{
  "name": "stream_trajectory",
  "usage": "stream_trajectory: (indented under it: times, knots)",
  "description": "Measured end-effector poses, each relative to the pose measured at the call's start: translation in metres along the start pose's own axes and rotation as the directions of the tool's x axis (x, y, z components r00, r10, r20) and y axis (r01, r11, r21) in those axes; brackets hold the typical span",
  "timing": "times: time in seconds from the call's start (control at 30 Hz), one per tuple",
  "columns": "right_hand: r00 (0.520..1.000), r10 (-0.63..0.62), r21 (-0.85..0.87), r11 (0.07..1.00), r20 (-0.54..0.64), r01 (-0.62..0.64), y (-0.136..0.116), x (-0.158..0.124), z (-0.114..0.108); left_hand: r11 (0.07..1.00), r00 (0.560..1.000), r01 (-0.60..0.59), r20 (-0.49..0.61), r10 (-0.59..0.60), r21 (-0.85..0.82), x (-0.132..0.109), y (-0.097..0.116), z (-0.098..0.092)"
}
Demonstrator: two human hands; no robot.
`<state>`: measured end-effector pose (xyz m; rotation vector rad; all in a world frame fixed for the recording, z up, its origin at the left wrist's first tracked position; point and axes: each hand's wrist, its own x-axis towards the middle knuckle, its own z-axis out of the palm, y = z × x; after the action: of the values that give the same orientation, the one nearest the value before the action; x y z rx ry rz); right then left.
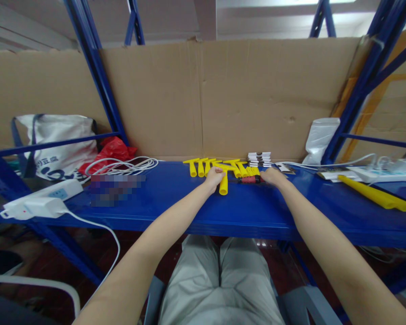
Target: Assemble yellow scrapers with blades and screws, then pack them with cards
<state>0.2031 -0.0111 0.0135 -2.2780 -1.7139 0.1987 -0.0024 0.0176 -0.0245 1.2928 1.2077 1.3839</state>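
Observation:
My left hand (214,178) is closed around a yellow T-shaped plastic tool (223,186), whose hollow round handle points toward me. In my right hand (271,176) is a red and black screwdriver (250,179), its thin shaft directed left at the yellow tool. Whether the tip touches the tool is too small to tell. Behind my hands, several more yellow T-shaped tools (200,168) lie in a row on the blue shelf table (176,198). Small yellow pieces (253,171) sit beside the screwdriver, with a stack of small black-and-white packs (259,159) just behind.
A white power strip (50,198), coiled white cable (125,166), red plastic bag (113,151) and white cloth bag (61,140) are at the left. On the right lie a long yellow piece (375,194) and another power strip (382,173). Cardboard (250,99) walls the back.

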Motion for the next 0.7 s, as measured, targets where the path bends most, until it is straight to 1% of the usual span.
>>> stream_trajectory:
  times: [0.1, 0.23, 0.33, 0.4, 0.57, 0.63, 0.7]
  knots:
    - [1.000, -0.011, 0.004, 1.000, 0.000, 0.011, 0.000, 0.000, 0.000, 0.996, 0.999, -0.025, -0.031, 0.028, 0.083, -0.002, 0.000, 0.000]
    - [1.000, -0.024, 0.021, 0.999, 0.006, 0.024, 0.002, 0.003, 0.002, 0.973, 0.990, -0.124, -0.039, 0.134, 0.195, -0.007, 0.003, -0.001]
    - [1.000, -0.025, 0.032, 0.999, -0.004, 0.025, 0.002, 0.005, 0.004, 0.952, 0.983, -0.169, -0.033, 0.183, 0.255, -0.009, 0.005, -0.001]
    - [1.000, -0.020, 0.025, 0.999, 0.000, 0.020, 0.003, 0.006, 0.005, 0.932, 0.977, -0.199, -0.015, 0.213, 0.304, -0.009, 0.006, -0.001]
    - [1.000, -0.020, 0.028, 0.999, 0.023, 0.019, 0.005, 0.010, 0.008, 0.866, 0.956, -0.291, 0.078, 0.284, 0.408, -0.007, 0.004, -0.002]
    - [1.000, -0.019, 0.055, 0.998, 0.010, 0.018, 0.006, 0.013, 0.010, 0.849, 0.948, -0.312, 0.086, 0.305, 0.426, -0.006, 0.002, -0.002]
    - [0.998, -0.038, 0.126, 0.991, -0.046, 0.043, 0.009, 0.017, 0.013, 0.834, 0.937, -0.343, 0.090, 0.338, 0.433, -0.005, 0.000, -0.002]
